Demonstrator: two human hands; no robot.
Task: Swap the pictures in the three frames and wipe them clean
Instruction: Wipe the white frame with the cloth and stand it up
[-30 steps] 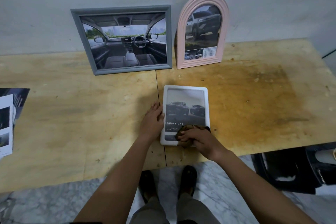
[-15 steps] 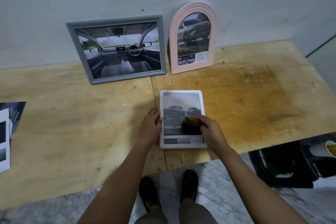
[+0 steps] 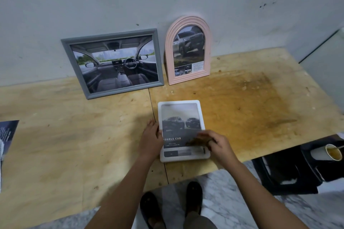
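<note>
**We wipe the white frame flat on the table**

The white frame (image 3: pixel 178 102) lies flat on the table (image 3: pixel 251 102), glass up and close to the front edge. We judge that it lies there for the wiping: lying down, it takes pressure without tipping. Our left hand (image 3: pixel 151 138) rests against its left rim with fingers fairly straight. That grip holds nothing and only braces the frame so it cannot slide. Our right hand (image 3: pixel 221 147) has its grip closed round a dark cloth (image 3: pixel 197 141), fingers curled over it, pressing it on the lower right of the glass (the hand is blurred, so we cannot tell how much cloth is bunched inside). The picture under the glass shows two cars and the words "DOUBLE CAB".

The grey frame (image 3: pixel 109 37) and the pink arched frame (image 3: pixel 188 20) lean upright against the wall, side by side at the back of the table and well apart from the wiping. Each holds a car picture, so we take the swapping as done.

Loose printed sheets (image 3: pixel 7 135) lie at the table's left end, and a paper cup (image 3: pixel 329 152) sits off the table on the right.
</note>
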